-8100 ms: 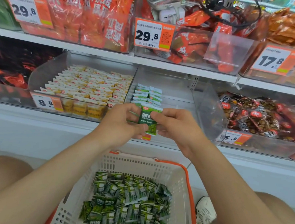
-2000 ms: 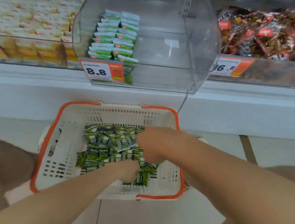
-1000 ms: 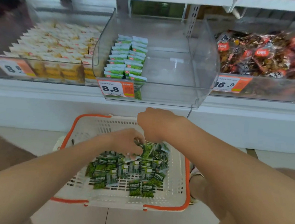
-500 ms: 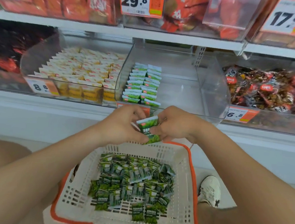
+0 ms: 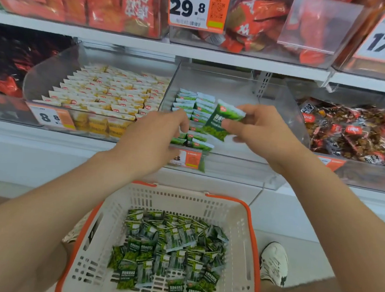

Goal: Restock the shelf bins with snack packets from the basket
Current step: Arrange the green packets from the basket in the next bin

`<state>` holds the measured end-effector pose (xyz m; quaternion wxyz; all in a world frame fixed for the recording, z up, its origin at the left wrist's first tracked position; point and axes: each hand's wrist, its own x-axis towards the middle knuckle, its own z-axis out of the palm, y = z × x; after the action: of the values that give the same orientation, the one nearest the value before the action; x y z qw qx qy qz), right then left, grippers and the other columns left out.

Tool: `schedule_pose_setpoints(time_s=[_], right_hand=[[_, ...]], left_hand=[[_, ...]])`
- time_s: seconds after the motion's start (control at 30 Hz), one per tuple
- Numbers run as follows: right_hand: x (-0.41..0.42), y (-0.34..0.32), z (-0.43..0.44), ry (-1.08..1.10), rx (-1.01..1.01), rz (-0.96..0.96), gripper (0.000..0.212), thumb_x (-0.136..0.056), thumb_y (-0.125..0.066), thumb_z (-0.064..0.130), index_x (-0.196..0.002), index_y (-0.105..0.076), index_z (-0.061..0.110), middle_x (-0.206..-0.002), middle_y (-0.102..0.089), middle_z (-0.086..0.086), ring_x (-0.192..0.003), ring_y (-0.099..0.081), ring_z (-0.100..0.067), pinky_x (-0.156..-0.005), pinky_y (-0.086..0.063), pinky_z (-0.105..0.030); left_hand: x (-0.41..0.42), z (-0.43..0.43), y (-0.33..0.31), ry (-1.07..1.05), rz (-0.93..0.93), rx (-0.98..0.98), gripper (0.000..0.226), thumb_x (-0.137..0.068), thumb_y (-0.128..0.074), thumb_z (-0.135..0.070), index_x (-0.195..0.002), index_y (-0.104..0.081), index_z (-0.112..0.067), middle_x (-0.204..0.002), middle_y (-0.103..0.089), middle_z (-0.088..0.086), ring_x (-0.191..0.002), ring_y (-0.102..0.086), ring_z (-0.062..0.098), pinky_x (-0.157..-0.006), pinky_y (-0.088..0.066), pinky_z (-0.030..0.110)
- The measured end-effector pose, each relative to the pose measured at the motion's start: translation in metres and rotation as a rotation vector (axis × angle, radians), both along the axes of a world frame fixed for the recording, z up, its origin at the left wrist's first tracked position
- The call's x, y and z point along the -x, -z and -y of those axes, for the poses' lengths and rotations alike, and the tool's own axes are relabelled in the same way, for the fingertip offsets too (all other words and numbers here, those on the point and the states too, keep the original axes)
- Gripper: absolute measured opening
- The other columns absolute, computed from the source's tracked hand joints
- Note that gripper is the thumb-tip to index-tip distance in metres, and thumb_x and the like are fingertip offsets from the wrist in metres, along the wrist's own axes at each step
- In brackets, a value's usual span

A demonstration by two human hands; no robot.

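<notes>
Bin at 12 o'clock: packet rows inside; right hand pinches green packet above, left hand on rows, grip unclear. Basket at 6 o'clock: loose packets.

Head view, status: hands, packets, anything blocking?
Right hand pinches green packet over clear bin. Left hand at stacked rows, grip unclear. Basket holds many more. Nothing blocking the bin.
</notes>
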<state>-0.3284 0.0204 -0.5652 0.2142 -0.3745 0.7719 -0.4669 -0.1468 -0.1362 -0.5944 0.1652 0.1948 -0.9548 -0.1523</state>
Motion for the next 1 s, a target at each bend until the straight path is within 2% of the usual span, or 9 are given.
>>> schedule_pose_setpoints(time_s=[0.17, 0.3, 0.37, 0.43, 0.6, 0.73, 0.83, 0.93, 1.0], right_hand=[[0.007, 0.019, 0.024, -0.054, -0.207, -0.091, 0.004, -0.093, -0.076, 0.018, -0.092, -0.074, 0.021, -0.074, -0.070, 0.001, -0.061, -0.061, -0.004, -0.066, -0.052, -0.029], [0.003, 0.028, 0.048, -0.071, -0.478, 0.062, 0.035, -0.090, -0.079, 0.017, -0.122, -0.064, 0.015, -0.107, -0.066, -0.003, -0.093, -0.073, -0.020, -0.082, -0.064, -0.036], [0.000, 0.031, 0.058, -0.039, -0.546, 0.115, 0.025, -0.089, -0.077, 0.012, -0.109, -0.064, 0.006, -0.107, -0.070, -0.010, -0.086, -0.077, -0.024, -0.080, -0.065, -0.040], [-0.002, 0.033, 0.068, -0.009, -0.601, 0.103, 0.013, -0.089, -0.074, 0.008, -0.091, -0.064, 0.000, -0.090, -0.074, -0.016, -0.069, -0.077, -0.020, -0.066, -0.064, -0.031], [-0.001, 0.033, 0.080, 0.088, -0.503, 0.119, 0.034, -0.078, -0.083, -0.003, -0.066, -0.052, 0.005, -0.061, -0.056, -0.008, -0.036, -0.055, -0.009, -0.039, -0.044, -0.016], [-0.003, 0.044, 0.081, 0.115, -0.520, 0.199, 0.031, -0.074, -0.088, -0.003, -0.094, -0.063, 0.000, -0.098, -0.072, -0.017, -0.077, -0.077, -0.029, -0.066, -0.064, -0.037], [-0.003, 0.045, 0.084, 0.124, -0.479, 0.244, 0.041, -0.073, -0.085, -0.009, -0.107, -0.063, -0.008, -0.096, -0.075, -0.023, -0.077, -0.077, -0.035, -0.069, -0.065, -0.048], [-0.001, 0.045, 0.089, 0.151, -0.536, 0.141, 0.034, -0.070, -0.090, 0.003, -0.091, -0.063, 0.002, -0.085, -0.072, -0.012, -0.061, -0.071, -0.025, -0.047, -0.056, -0.023], [0.004, 0.047, 0.090, 0.152, -0.582, -0.044, 0.037, -0.069, -0.089, 0.021, -0.079, -0.054, 0.012, -0.075, -0.060, -0.001, -0.056, -0.052, -0.015, -0.041, -0.040, -0.019]], left_hand=[[0.003, 0.012, 0.001, 0.007, 0.119, 0.258, 0.039, -0.084, -0.083, -0.019, -0.117, -0.065, -0.029, -0.115, -0.063, -0.001, -0.114, -0.056, 0.028, -0.089, -0.054, 0.048], [0.005, 0.016, 0.001, 0.007, 0.177, 0.256, 0.040, -0.083, -0.082, -0.021, -0.118, -0.065, -0.031, -0.114, -0.067, -0.002, -0.109, -0.062, 0.026, -0.084, -0.056, 0.045], [0.005, 0.017, 0.002, 0.009, 0.193, 0.230, 0.040, -0.082, -0.081, -0.020, -0.117, -0.066, -0.030, -0.113, -0.068, -0.001, -0.106, -0.064, 0.025, -0.081, -0.058, 0.045], [0.006, 0.019, 0.002, 0.008, 0.199, 0.220, 0.040, -0.082, -0.081, -0.019, -0.117, -0.066, -0.030, -0.113, -0.069, 0.000, -0.106, -0.064, 0.026, -0.081, -0.058, 0.044], [0.009, 0.023, 0.002, -0.008, 0.175, 0.219, 0.039, -0.085, -0.078, -0.013, -0.119, -0.067, -0.030, -0.113, -0.068, -0.003, -0.104, -0.064, 0.023, -0.080, -0.058, 0.043], [0.008, 0.025, 0.002, 0.000, 0.161, 0.187, 0.039, -0.085, -0.078, -0.015, -0.120, -0.067, -0.030, -0.116, -0.068, -0.003, -0.107, -0.064, 0.023, -0.077, -0.054, 0.038], [0.008, 0.025, 0.002, 0.007, 0.154, 0.175, 0.038, -0.085, -0.079, -0.016, -0.119, -0.068, -0.029, -0.116, -0.068, -0.002, -0.107, -0.064, 0.023, -0.077, -0.053, 0.036], [0.008, 0.023, 0.001, -0.002, 0.137, 0.168, 0.035, -0.086, -0.080, -0.016, -0.117, -0.068, -0.028, -0.117, -0.062, -0.002, -0.106, -0.062, 0.022, -0.075, -0.048, 0.034], [0.008, 0.022, -0.001, -0.032, 0.110, 0.184, 0.037, -0.083, -0.082, -0.016, -0.113, -0.064, -0.027, -0.117, -0.050, 0.000, -0.101, -0.056, 0.024, -0.071, -0.047, 0.036]])
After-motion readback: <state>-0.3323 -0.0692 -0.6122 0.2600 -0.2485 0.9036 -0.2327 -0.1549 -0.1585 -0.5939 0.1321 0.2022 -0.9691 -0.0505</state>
